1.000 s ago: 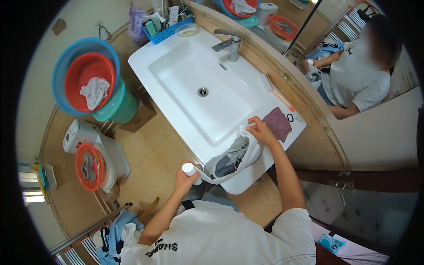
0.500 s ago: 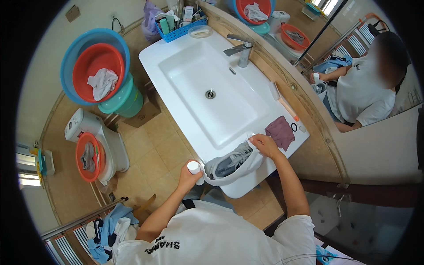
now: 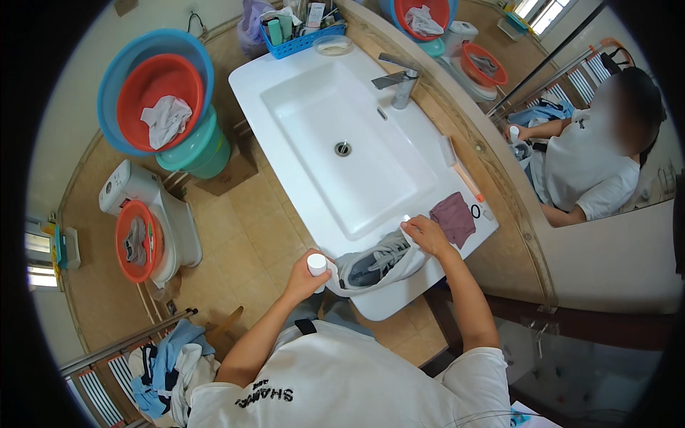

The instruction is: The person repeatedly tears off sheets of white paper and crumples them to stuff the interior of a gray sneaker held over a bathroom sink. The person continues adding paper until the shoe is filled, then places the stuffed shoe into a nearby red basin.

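Note:
A white bottle point(image 3: 317, 265) with a round white cap stands nearly upright in my left hand point(image 3: 301, 279), whose fingers are closed around it beside the basin. Next to it, an open white fabric bag point(image 3: 399, 278) rests over the counter's near edge. Inside the bag lies a grey shoe point(image 3: 369, 269) with grey laces. My right hand point(image 3: 427, 235) pinches the bag's far-right rim; a small white piece shows at its fingertips, too small to name. Just beyond that hand is a folded mauve cloth point(image 3: 453, 216) on the counter.
A white washbasin point(image 3: 285, 167) with a chrome faucet point(image 3: 404, 89) fills the middle. An orange-handled brush point(image 3: 464, 178) lies along its right side. At left are stacked tubs point(image 3: 128, 53), a toilet point(image 3: 182, 232) bearing a red basin point(image 3: 135, 267), and a rack point(image 3: 100, 389) with clothes.
The bottle in my left hand has come slightly more upright, and the hand has shifted a little. My right hand keeps its hold on the bag's rim. The view has shifted slightly.

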`<move>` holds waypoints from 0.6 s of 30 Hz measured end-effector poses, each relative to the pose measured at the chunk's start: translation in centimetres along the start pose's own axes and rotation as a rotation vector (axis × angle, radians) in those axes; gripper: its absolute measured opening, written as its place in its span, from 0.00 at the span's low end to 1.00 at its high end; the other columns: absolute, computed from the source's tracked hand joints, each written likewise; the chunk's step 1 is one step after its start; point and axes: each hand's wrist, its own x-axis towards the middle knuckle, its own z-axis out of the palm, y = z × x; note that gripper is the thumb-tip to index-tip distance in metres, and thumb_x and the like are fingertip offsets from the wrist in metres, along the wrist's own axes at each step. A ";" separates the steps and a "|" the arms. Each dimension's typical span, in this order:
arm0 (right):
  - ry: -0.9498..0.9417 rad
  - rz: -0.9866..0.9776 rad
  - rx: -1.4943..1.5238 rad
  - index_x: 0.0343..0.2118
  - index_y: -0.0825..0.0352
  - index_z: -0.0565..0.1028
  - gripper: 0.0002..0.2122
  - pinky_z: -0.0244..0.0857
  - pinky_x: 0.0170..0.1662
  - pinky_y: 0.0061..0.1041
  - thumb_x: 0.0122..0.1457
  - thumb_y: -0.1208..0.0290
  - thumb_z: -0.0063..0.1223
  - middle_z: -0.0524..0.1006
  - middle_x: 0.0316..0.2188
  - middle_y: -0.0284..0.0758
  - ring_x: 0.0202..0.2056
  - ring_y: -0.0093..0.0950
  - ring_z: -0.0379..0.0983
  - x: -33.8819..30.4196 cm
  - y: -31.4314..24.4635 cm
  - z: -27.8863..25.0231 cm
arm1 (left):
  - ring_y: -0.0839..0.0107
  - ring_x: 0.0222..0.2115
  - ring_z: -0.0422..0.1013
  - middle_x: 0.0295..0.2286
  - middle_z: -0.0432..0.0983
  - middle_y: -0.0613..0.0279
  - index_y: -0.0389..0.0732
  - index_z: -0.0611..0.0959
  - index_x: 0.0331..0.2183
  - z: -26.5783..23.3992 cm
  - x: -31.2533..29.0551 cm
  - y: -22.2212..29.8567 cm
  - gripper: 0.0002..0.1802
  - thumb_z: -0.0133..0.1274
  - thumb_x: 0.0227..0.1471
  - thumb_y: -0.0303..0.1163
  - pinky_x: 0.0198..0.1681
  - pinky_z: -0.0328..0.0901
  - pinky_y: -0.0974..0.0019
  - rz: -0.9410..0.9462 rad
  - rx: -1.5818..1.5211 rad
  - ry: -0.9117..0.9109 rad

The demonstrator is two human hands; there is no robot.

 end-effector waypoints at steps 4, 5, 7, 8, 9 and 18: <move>0.025 -0.009 -0.015 0.33 0.69 0.76 0.22 0.63 0.37 0.28 0.55 0.49 0.48 0.75 0.28 0.39 0.30 0.34 0.71 -0.1 -0.4 -0.2 | 0.71 0.36 0.72 0.34 0.77 0.59 0.38 0.72 0.33 0.6 0.2 0.3 0.14 0.53 0.40 0.20 0.43 0.65 0.65 0.064 -0.007 0.023; 0.012 0.001 -0.008 0.33 0.69 0.76 0.22 0.63 0.37 0.28 0.55 0.50 0.48 0.76 0.27 0.40 0.31 0.34 0.71 0.0 -0.4 -0.2 | 0.71 0.37 0.72 0.34 0.77 0.59 0.38 0.72 0.33 0.6 0.2 0.3 0.13 0.53 0.40 0.20 0.43 0.65 0.65 0.065 -0.008 0.024; -0.022 0.031 0.001 0.33 0.69 0.76 0.22 0.64 0.37 0.28 0.55 0.50 0.49 0.76 0.27 0.40 0.31 0.34 0.71 0.0 -0.8 -0.2 | 0.71 0.37 0.71 0.34 0.77 0.58 0.38 0.72 0.32 0.6 0.1 0.2 0.13 0.53 0.39 0.20 0.43 0.65 0.65 0.055 -0.009 0.033; -0.042 0.050 0.002 0.33 0.69 0.77 0.22 0.64 0.37 0.28 0.55 0.50 0.49 0.76 0.27 0.41 0.31 0.34 0.72 0.0 -1.1 -0.4 | 0.71 0.37 0.71 0.34 0.77 0.58 0.38 0.71 0.32 0.6 -0.1 0.0 0.13 0.53 0.40 0.20 0.43 0.65 0.65 0.046 -0.009 0.041; -0.059 0.070 0.002 0.34 0.69 0.77 0.22 0.64 0.37 0.28 0.54 0.50 0.49 0.76 0.27 0.41 0.32 0.34 0.72 -0.1 -1.3 -0.6 | 0.71 0.37 0.71 0.34 0.77 0.58 0.38 0.71 0.32 0.6 -0.1 -0.2 0.13 0.53 0.40 0.20 0.43 0.65 0.66 0.039 -0.010 0.047; -0.148 0.181 -0.001 0.31 0.71 0.78 0.29 0.65 0.42 0.33 0.49 0.42 0.50 0.78 0.31 0.46 0.37 0.40 0.74 0.8 -1.2 -0.8 | 0.73 0.36 0.71 0.34 0.77 0.59 0.39 0.71 0.32 0.9 -0.2 -0.4 0.12 0.53 0.40 0.20 0.41 0.65 0.67 0.052 -0.040 0.065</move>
